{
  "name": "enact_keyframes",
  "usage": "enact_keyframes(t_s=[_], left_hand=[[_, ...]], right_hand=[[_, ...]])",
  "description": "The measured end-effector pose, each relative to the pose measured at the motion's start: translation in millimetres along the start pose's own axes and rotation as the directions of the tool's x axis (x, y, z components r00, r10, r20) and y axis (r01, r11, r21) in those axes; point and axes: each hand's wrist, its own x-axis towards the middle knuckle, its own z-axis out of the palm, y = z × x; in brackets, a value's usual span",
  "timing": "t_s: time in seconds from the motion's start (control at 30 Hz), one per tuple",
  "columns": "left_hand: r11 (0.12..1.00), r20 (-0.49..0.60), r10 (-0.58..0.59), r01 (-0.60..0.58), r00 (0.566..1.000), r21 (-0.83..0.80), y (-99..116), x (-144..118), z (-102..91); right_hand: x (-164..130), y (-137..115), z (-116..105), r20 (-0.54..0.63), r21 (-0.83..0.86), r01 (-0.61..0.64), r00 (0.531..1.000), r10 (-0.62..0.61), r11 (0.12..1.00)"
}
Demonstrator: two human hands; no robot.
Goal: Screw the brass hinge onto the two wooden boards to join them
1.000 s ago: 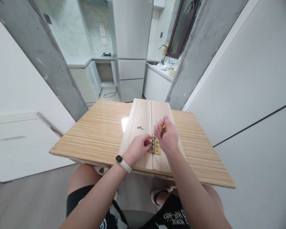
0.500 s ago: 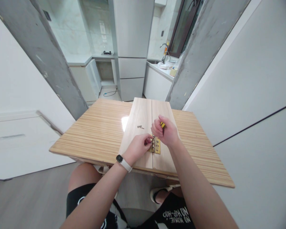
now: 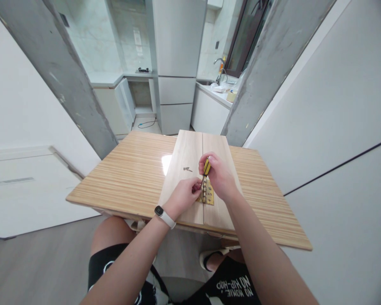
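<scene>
My right hand (image 3: 221,178) is closed around the yellow-and-black handle of a screwdriver (image 3: 206,167), which stands steeply with its shaft pointing down to a brass hinge (image 3: 210,195). The hinge lies across the seam between two pale wooden boards (image 3: 187,146). With fingers pinched together, my left hand (image 3: 184,195) is at the hinge's left leaf, close to the screwdriver's tip. Whatever is between those fingertips is hidden. A few loose screws (image 3: 187,169) lie on the left board, beyond my left hand.
The boards rest on a wood-grain table (image 3: 139,169), reaching its near edge. A tall fridge (image 3: 178,42) stands beyond, with a sink counter (image 3: 214,89) to its right. White panels and grey pillars flank the table.
The screwdriver handle has swung from leaning right to nearly upright, and my right hand has rotated with it, showing more of the handle. My left hand has stayed in place.
</scene>
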Motion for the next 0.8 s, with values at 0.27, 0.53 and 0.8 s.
enact_keyframes(t_s=[0.27,0.53,0.8], left_hand=[[1.0,-0.002,0.012,-0.012,1.0,-0.015,2,-1,0.1],[0.998,-0.005,0.007,-0.008,1.0,-0.058,0,-1,3.2],[0.998,-0.019,-0.009,0.008,1.0,-0.055,-2,-1,4.0]], right_hand=[[-6,-5,-7,-0.012,-0.121,0.008,1.0,-0.009,0.993],[-7,-2,0,-0.049,-0.082,0.014,0.999,-0.019,0.997],[-8,-3,5,-0.016,0.052,-0.002,1.0,0.003,0.999]])
